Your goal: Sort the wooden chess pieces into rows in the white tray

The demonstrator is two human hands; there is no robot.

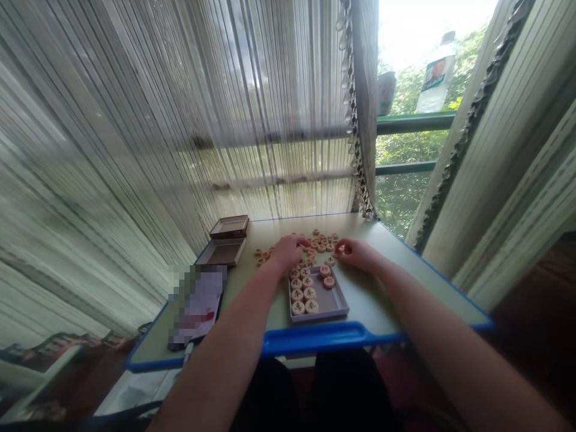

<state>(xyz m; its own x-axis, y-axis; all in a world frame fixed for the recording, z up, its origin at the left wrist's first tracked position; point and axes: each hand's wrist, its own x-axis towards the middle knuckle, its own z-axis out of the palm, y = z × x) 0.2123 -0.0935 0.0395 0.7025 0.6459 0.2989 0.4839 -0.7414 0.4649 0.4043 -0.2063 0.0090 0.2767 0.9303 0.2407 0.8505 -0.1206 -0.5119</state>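
A shallow grey box (335,303) lies near the table's front. Two columns of round wooden xiangqi pieces with dark characters (309,293) fill its left side; two pieces with red characters (329,282) sit at its upper right. Behind it, several loose xiangqi pieces (321,247) are scattered. My left hand (288,251) reaches over the left part of this scatter, fingers curled down; whatever they hold is hidden. At the scatter's right edge my right hand (355,253) is closed, its fingertips pinching a xiangqi piece (341,249).
The small table (382,306) has a blue rim with a raised front handle. At its left lie an open box (225,251) with a brown lid (230,226) and a pixelated phone (198,309). String curtains (270,90) hang behind; a bottle (435,81) stands on the window rail.
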